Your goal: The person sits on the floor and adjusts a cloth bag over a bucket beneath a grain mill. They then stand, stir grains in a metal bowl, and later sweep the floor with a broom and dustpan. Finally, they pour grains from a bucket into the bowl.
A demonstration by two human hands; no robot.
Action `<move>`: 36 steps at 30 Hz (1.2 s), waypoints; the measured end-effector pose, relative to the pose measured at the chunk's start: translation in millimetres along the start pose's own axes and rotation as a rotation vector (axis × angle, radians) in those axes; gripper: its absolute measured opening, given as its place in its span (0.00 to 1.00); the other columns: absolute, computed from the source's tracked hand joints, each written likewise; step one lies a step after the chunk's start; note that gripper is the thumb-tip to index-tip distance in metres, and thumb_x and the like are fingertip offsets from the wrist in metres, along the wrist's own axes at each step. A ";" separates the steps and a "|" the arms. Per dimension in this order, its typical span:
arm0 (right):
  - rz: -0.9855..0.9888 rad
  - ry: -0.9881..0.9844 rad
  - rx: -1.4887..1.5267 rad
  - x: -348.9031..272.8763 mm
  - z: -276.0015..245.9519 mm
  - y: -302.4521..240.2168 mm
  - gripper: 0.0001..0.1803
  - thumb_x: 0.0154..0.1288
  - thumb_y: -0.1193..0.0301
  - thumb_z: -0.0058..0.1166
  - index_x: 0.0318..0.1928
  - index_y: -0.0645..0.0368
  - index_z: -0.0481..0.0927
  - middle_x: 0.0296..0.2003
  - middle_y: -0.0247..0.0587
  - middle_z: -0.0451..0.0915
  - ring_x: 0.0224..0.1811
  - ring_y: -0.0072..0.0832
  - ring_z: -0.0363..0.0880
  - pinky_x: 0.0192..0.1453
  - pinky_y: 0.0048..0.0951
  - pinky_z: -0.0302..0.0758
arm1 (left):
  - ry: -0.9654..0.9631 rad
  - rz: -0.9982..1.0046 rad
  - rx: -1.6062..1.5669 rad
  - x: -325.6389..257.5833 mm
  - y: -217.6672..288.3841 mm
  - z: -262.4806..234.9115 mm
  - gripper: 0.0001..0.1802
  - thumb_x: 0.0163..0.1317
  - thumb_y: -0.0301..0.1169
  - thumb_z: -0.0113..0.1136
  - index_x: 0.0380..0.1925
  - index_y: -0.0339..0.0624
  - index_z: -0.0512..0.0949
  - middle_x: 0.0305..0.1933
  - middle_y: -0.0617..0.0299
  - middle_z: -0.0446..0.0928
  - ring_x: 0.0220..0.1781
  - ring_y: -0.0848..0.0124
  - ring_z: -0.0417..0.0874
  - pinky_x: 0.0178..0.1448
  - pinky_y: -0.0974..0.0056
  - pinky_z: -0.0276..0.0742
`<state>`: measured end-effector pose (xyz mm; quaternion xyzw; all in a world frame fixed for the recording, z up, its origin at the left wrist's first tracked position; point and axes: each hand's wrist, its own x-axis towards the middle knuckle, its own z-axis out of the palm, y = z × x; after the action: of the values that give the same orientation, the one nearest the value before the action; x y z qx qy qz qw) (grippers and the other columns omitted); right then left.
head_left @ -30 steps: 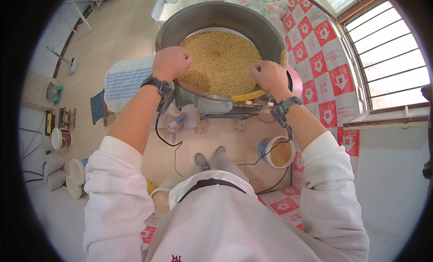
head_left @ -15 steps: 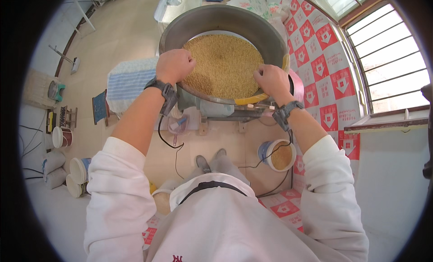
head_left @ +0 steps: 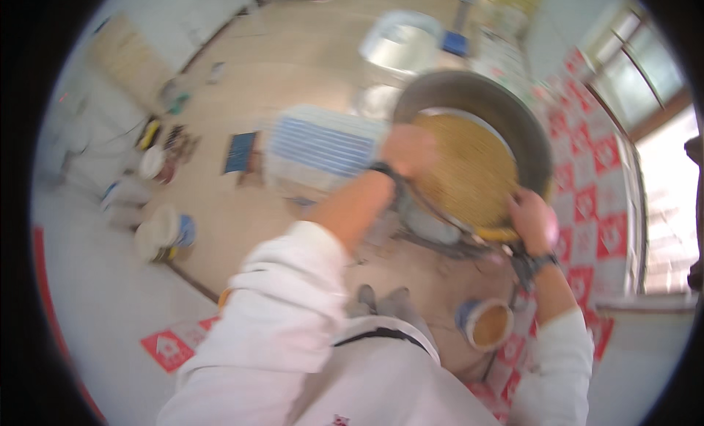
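Observation:
A large, deep dark-grey pan (head_left: 532, 136) stands before me, right of the middle, holding a broad bed of yellow-brown grain (head_left: 469, 169). A pale edge shows along the grain's far side. At the pan's left rim is my left hand (head_left: 409, 151), its fingers smeared by motion. My right hand (head_left: 532, 217) is at the near right rim, thumb and fingers curled together; what they hold, if anything, is hidden. Yellow material (head_left: 495, 234) covers part of the near rim between the hands. Both wrists wear dark bands.
A blue-striped cloth (head_left: 323, 151) lies over something left of the pan. Beyond stands a clear tub (head_left: 400, 48) with pale contents. A bucket (head_left: 465, 325) of brownish stuff is on the floor at right, by the red-and-white wall covering (head_left: 610, 239). A blue-topped stool (head_left: 240, 153) stands farther left.
My view has swung left, so the pan and both hands appear farther right and lower. The left hand has become blurred; the right stays curled near the rim.

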<state>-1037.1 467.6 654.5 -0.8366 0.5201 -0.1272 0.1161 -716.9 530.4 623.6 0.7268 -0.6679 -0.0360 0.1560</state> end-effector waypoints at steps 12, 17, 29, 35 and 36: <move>-0.016 0.081 -0.050 -3.2 -6.0 -7.8 0.17 0.69 0.58 0.58 0.38 0.61 0.86 0.31 0.54 0.86 0.37 0.53 0.87 0.41 0.48 0.79 | 0.369 -0.199 -0.550 -20.3 14.3 -13.3 0.20 0.63 0.46 0.61 0.25 0.39 0.84 0.24 0.47 0.79 0.29 0.53 0.84 0.37 0.48 0.77; 0.032 0.236 0.218 -8.1 1.8 -3.5 0.13 0.72 0.64 0.61 0.37 0.63 0.85 0.24 0.44 0.81 0.25 0.33 0.79 0.34 0.36 0.74 | 0.348 -0.246 -0.940 -130.5 -18.4 -23.9 0.20 0.73 0.42 0.63 0.30 0.34 0.81 0.23 0.64 0.69 0.30 0.77 0.70 0.35 0.62 0.69; 0.073 0.398 0.350 -8.6 21.5 4.4 0.12 0.75 0.70 0.60 0.36 0.67 0.82 0.24 0.37 0.77 0.28 0.22 0.72 0.34 0.31 0.70 | 0.871 -1.347 -0.947 -559.3 -181.3 -28.6 0.18 0.74 0.39 0.59 0.23 0.49 0.71 0.19 0.71 0.66 0.20 0.79 0.66 0.26 0.68 0.61; 0.144 0.587 0.395 -71.9 44.7 -121.2 0.12 0.77 0.71 0.57 0.34 0.65 0.81 0.23 0.29 0.72 0.27 0.18 0.67 0.32 0.26 0.65 | 1.020 -1.370 -1.014 -624.4 -277.1 -13.6 0.19 0.74 0.38 0.60 0.22 0.49 0.71 0.20 0.69 0.67 0.20 0.77 0.67 0.25 0.68 0.63; 0.165 0.567 0.423 -84.1 55.7 -159.8 0.12 0.77 0.71 0.56 0.33 0.64 0.81 0.24 0.29 0.72 0.27 0.18 0.67 0.31 0.25 0.64 | 1.060 -1.364 -1.079 -629.1 -297.8 -14.1 0.18 0.74 0.37 0.60 0.22 0.48 0.71 0.20 0.69 0.67 0.20 0.77 0.68 0.26 0.68 0.63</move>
<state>-920.1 615.7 646.6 -0.6807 0.5597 -0.4489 0.1476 -493.6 1168.4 457.0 0.7079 0.1492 -0.0870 0.6848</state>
